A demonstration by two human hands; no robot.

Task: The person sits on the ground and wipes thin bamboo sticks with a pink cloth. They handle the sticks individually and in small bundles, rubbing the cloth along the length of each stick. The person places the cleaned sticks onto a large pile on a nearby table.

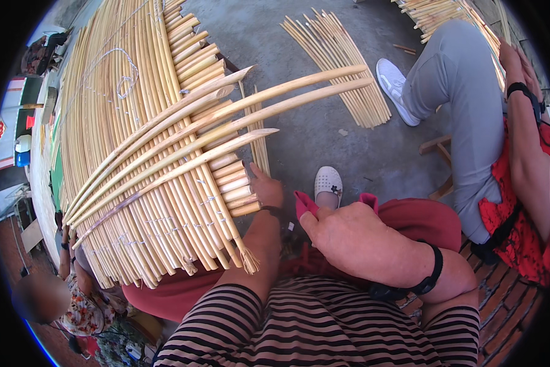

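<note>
A wide mat of pale peeled reed-like sticks (113, 159), tied in rows with thin white string, slopes over my lap at the left. Several long curved sticks (201, 131) lie loose across it, their cut ends jutting past its right edge. My left hand (266, 189) is beside the mat's stepped stick ends, one finger stretched out; its other fingers are mostly hidden. A few thin sticks (260, 144) show just beyond it. Over my right knee, my right hand (345, 235) is closed. Pink cloth (306, 205) shows at both sides of it, and what the fingers hold is hidden.
A bundle of straight sticks (339, 70) lies on the grey floor ahead. At the right sits a person in grey trousers (464, 92), hands at another stick mat (428, 15). A wooden stool leg (443, 159) stands nearby. Another person (91, 303) is at the lower left.
</note>
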